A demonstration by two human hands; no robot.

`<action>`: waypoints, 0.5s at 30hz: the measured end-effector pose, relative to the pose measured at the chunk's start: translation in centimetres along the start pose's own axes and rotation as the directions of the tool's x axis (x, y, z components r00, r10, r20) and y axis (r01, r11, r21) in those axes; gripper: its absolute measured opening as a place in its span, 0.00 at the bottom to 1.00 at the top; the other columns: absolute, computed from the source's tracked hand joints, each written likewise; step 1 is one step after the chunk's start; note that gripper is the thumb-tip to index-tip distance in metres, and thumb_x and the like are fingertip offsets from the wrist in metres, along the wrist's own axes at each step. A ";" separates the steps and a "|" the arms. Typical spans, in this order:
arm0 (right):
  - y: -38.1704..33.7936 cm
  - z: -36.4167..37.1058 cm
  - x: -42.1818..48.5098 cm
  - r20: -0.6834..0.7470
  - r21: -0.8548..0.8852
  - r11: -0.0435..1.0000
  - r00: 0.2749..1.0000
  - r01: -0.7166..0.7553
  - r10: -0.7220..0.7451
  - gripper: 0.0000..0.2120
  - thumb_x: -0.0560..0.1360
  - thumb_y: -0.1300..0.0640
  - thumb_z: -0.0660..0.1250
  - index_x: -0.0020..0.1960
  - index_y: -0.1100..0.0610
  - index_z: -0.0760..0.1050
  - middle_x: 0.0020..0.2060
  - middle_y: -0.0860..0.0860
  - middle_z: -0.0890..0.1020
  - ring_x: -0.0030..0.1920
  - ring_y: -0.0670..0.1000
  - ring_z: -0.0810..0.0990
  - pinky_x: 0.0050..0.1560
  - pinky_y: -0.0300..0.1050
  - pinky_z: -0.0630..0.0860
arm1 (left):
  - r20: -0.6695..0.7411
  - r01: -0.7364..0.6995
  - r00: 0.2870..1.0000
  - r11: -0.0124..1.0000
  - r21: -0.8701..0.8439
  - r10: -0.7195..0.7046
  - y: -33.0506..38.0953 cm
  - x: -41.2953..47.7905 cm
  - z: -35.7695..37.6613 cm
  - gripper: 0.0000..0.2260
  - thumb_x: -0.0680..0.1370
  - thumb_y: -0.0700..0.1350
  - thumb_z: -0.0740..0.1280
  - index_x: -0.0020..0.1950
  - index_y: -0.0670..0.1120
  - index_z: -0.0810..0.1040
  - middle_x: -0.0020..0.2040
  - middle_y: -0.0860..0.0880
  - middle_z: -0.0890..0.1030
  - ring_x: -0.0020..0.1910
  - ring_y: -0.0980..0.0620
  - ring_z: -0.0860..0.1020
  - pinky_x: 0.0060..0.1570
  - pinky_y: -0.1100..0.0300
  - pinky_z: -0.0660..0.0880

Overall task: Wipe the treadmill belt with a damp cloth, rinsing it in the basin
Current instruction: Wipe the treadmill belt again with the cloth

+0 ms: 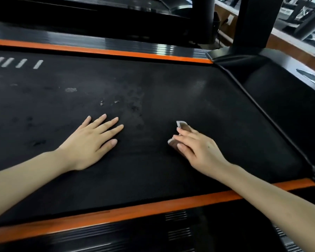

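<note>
The black treadmill belt (153, 88) fills the view, with dusty smudges and pale specks (116, 101) near its middle. My left hand (91, 140) lies flat on the belt, fingers spread, holding nothing. My right hand (198, 148) presses a small folded brown cloth (183, 125) with a pale edge onto the belt; only the cloth's tips show past my fingers. The basin is not in view.
Orange side strips run along the far edge (98, 50) and the near edge (135, 210) of the belt. The black motor cover (273, 88) and an upright post (253, 20) stand at the right. Another treadmill deck (80, 20) lies behind.
</note>
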State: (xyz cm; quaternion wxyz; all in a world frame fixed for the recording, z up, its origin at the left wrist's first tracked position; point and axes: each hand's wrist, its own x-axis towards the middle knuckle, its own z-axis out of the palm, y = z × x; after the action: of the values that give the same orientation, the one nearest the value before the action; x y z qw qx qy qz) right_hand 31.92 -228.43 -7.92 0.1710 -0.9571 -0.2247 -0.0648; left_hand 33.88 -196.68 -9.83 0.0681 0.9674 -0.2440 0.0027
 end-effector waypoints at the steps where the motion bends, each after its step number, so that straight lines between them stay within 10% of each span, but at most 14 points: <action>1: -1.0 0.4 0.8 -0.006 0.008 1.000 1.000 0.016 -0.016 0.25 0.76 0.45 0.52 0.62 0.56 0.78 0.65 0.54 0.76 0.68 0.49 0.69 0.66 0.47 0.68 | -0.006 -0.003 1.000 1.000 -0.006 0.003 -0.2 -0.1 0.0 0.35 0.73 0.67 0.31 0.76 0.55 0.53 0.75 0.58 0.50 0.76 0.52 0.45 0.74 0.50 0.42; 10: -4.5 0.6 -0.8 0.243 0.150 0.901 0.868 0.407 -0.433 0.18 0.78 0.49 0.58 0.65 0.52 0.75 0.69 0.51 0.71 0.72 0.48 0.64 0.72 0.48 0.61 | -0.014 0.051 0.999 0.994 0.097 -0.049 -3.3 -2.4 -0.6 0.33 0.75 0.65 0.32 0.76 0.55 0.54 0.77 0.52 0.56 0.77 0.44 0.50 0.72 0.43 0.47; 15: -0.2 -2.7 -3.9 0.274 0.243 0.933 0.904 0.267 -0.330 0.16 0.76 0.47 0.63 0.63 0.46 0.76 0.68 0.44 0.72 0.70 0.46 0.67 0.67 0.50 0.68 | -0.007 0.116 0.993 0.992 0.050 -0.115 -4.8 -3.9 -0.6 0.30 0.73 0.65 0.30 0.73 0.63 0.46 0.74 0.59 0.46 0.77 0.46 0.45 0.72 0.42 0.43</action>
State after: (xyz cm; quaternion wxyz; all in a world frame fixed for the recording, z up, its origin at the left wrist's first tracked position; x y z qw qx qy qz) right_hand 28.26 -230.83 -6.17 0.2167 -0.8873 -0.3984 0.0836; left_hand 32.70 -190.62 -10.04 0.0444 0.9813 -0.1874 0.0069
